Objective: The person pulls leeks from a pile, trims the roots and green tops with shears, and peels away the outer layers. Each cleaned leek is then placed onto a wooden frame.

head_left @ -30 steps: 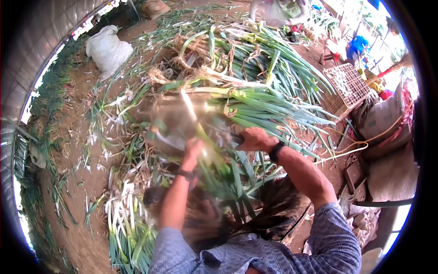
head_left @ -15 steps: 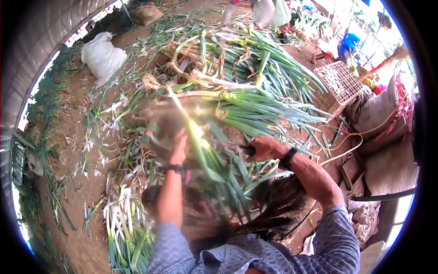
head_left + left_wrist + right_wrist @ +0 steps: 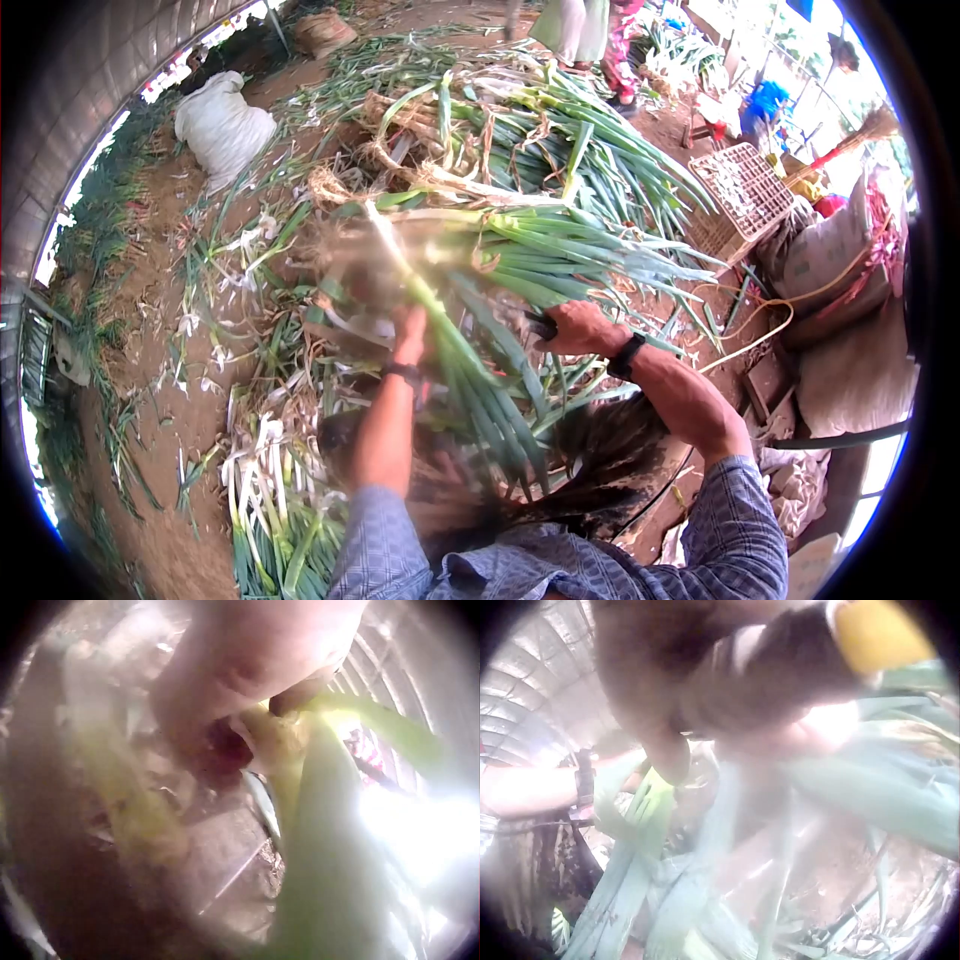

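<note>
In the head view my left hand (image 3: 408, 335) grips a leek (image 3: 425, 295) partway along its stalk. The leek's white end points up and away, and its green leaves hang toward my lap. Close up in the left wrist view, bent fingers (image 3: 247, 682) overlap a pale green stalk (image 3: 322, 840). To the right, my right hand (image 3: 588, 328) holds a dark-handled tool (image 3: 543, 325) level with the leek. Haze and leaves hide its far end. A yellow butt (image 3: 881, 637) shows on the handle in the right wrist view.
A large heap of leeks (image 3: 600, 245) lies just ahead, roots leftward. Another bunch (image 3: 270, 500) rests on the ground at my left. Beyond are a white sack (image 3: 225, 130), a plastic crate (image 3: 745, 190) and full sacks (image 3: 830, 260). Another person's legs (image 3: 575, 30) show at the back.
The left hand has swung forward and then back toward me, still gripping the leek. My right hand has shifted slightly right with the tool. The person at the back has changed position.
</note>
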`<state>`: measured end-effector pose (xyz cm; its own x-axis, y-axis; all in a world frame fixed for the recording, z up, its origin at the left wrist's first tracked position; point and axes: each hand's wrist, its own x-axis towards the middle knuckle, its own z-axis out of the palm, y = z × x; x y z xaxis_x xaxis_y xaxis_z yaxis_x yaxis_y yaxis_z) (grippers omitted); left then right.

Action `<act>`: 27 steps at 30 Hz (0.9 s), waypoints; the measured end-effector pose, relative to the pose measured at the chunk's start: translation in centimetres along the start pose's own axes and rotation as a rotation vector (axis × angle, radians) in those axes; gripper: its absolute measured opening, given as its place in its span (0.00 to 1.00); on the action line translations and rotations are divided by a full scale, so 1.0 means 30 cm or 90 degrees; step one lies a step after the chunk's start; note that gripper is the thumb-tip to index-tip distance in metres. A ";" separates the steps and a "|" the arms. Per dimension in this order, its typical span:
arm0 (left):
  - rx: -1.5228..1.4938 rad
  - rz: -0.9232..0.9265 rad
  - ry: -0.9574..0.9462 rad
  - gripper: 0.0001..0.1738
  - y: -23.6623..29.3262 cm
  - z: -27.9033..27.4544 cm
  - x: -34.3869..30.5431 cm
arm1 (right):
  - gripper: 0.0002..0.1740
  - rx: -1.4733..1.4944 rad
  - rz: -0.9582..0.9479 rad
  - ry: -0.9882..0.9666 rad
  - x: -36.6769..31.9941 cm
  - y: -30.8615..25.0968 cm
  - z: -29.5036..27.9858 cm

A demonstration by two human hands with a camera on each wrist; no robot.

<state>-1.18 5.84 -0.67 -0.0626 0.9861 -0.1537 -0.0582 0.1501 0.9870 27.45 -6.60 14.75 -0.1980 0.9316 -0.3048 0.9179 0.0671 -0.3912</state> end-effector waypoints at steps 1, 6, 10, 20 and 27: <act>0.043 0.046 0.008 0.12 -0.004 0.015 -0.006 | 0.27 0.009 -0.018 0.016 -0.011 -0.020 -0.018; 0.134 0.113 0.026 0.15 0.085 0.104 -0.083 | 0.26 0.006 -0.126 0.027 -0.021 -0.001 0.024; 0.020 0.090 0.053 0.15 0.097 0.135 -0.111 | 0.25 0.019 -0.055 0.036 -0.036 -0.004 -0.006; -0.074 -0.004 0.034 0.14 0.075 -0.002 -0.008 | 0.23 -0.046 -0.080 0.027 -0.097 0.041 -0.001; -0.160 0.014 0.141 0.13 0.151 0.007 -0.019 | 0.23 -0.061 -0.041 0.040 -0.100 0.034 0.008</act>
<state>-1.19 5.96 3.89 -0.2805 0.9453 -0.1662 -0.2966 0.0794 0.9517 28.91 -9.40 15.06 -0.2384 0.9446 -0.2256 0.9332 0.1584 -0.3226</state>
